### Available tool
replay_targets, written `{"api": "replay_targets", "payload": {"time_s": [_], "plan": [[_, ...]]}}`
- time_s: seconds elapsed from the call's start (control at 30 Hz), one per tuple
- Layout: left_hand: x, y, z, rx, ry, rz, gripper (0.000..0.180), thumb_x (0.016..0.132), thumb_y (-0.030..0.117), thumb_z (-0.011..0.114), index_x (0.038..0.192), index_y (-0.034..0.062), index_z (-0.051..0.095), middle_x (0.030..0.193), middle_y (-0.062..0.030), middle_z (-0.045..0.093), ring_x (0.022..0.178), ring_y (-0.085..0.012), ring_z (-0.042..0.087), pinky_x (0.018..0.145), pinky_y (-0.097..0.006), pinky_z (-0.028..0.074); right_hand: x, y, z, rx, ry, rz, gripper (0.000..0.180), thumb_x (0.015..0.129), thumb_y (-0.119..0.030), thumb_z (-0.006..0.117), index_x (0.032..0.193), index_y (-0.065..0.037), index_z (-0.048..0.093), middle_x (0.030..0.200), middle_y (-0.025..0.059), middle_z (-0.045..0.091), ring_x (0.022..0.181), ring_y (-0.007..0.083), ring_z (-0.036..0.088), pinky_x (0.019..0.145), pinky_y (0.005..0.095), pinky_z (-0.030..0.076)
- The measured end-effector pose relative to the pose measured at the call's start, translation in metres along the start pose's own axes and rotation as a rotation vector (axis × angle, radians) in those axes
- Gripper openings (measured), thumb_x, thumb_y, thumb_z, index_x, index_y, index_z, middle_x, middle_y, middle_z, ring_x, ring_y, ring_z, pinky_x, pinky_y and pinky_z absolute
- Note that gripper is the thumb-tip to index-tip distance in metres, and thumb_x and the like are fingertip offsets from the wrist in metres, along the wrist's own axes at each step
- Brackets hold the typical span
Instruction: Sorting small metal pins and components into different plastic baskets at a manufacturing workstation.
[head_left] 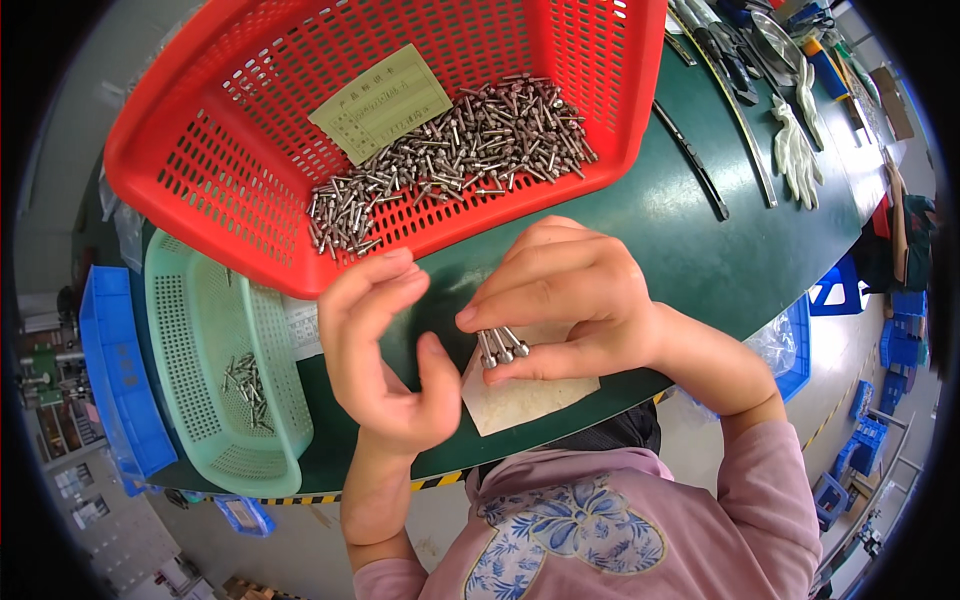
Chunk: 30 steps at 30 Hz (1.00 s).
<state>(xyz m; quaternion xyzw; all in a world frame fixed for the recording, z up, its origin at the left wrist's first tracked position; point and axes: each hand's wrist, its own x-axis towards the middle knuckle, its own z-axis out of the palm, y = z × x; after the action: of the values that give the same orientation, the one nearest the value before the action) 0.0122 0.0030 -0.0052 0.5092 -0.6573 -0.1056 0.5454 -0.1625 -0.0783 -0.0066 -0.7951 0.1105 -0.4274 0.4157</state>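
The table (740,250) is dark green and glossy, with striped tape (440,481) along its near edge. A red basket (150,150) stands at its far side, tilted toward the person, with a heap of metal parts (480,140) and a label (385,105) inside. To the left are a mint basket (190,345) with a few more parts and, beyond it, a blue bin (125,380). White gloves (797,160) and a black strip (692,160) lie on the right. Past the table, a pale floor (690,440) runs to stacked blue crates (868,440).

The right hand (575,300) pinches a small bunch of pins (500,345) between thumb and fingers, above a sheet (530,405) on the table. Their thick heads point toward the person, the shafts away. The long axes run roughly front to back, slightly fanned, the rightmost head slanting right. The left hand (385,350) is beside them, fingers curved, thumb apart from the fingertips.
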Motion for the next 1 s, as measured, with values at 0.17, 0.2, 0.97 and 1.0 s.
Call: {"api": "replay_targets", "payload": {"time_s": [0.17, 0.2, 0.97, 1.0], "plan": [[-0.006, -0.002, -0.002, -0.419, -0.016, -0.351, 0.016, 0.079, -0.004, 0.056, 0.095, -0.0047, 0.058, 0.104, -0.0155, 0.054, 0.090, -0.0181, 0.054, 0.079, -0.029, 0.046, 0.000, 0.001, -0.001, -0.182, 0.053, -0.148, 0.036, 0.065, -0.024, 0.083, 0.096, -0.008, 0.073, 0.075, 0.0009, 0.063, 0.064, 0.0169, 0.056, 0.056, 0.0298, 0.041], [-0.006, -0.002, -0.004, -0.534, -0.100, -0.391, 0.014, 0.080, -0.002, 0.056, 0.093, -0.0052, 0.059, 0.104, -0.0153, 0.054, 0.090, -0.0179, 0.055, 0.080, -0.029, 0.046, 0.000, 0.002, -0.001, -0.206, 0.062, -0.163, 0.037, 0.065, -0.024, 0.083, 0.097, -0.009, 0.073, 0.070, -0.0004, 0.060, 0.060, 0.0164, 0.054, 0.055, 0.0298, 0.040], [-0.008, 0.002, -0.001, -0.901, -0.269, -0.511, 0.024, 0.081, 0.004, 0.058, 0.101, -0.0087, 0.061, 0.108, -0.0157, 0.053, 0.093, -0.0193, 0.055, 0.085, -0.031, 0.043, 0.000, 0.003, 0.001, -0.200, 0.098, -0.194, 0.038, 0.064, -0.020, 0.084, 0.097, -0.007, 0.072, 0.061, -0.0010, 0.051, 0.054, 0.0161, 0.047, 0.053, 0.0302, 0.037], [-0.008, 0.003, 0.000, -0.902, -0.269, -0.510, 0.024, 0.081, 0.004, 0.058, 0.101, -0.0087, 0.061, 0.108, -0.0157, 0.053, 0.093, -0.0193, 0.055, 0.085, -0.031, 0.043, -0.001, 0.003, 0.001, -0.201, 0.095, -0.191, 0.038, 0.064, -0.020, 0.084, 0.097, -0.006, 0.072, 0.060, -0.0011, 0.050, 0.053, 0.0163, 0.046, 0.053, 0.0305, 0.037]]}}
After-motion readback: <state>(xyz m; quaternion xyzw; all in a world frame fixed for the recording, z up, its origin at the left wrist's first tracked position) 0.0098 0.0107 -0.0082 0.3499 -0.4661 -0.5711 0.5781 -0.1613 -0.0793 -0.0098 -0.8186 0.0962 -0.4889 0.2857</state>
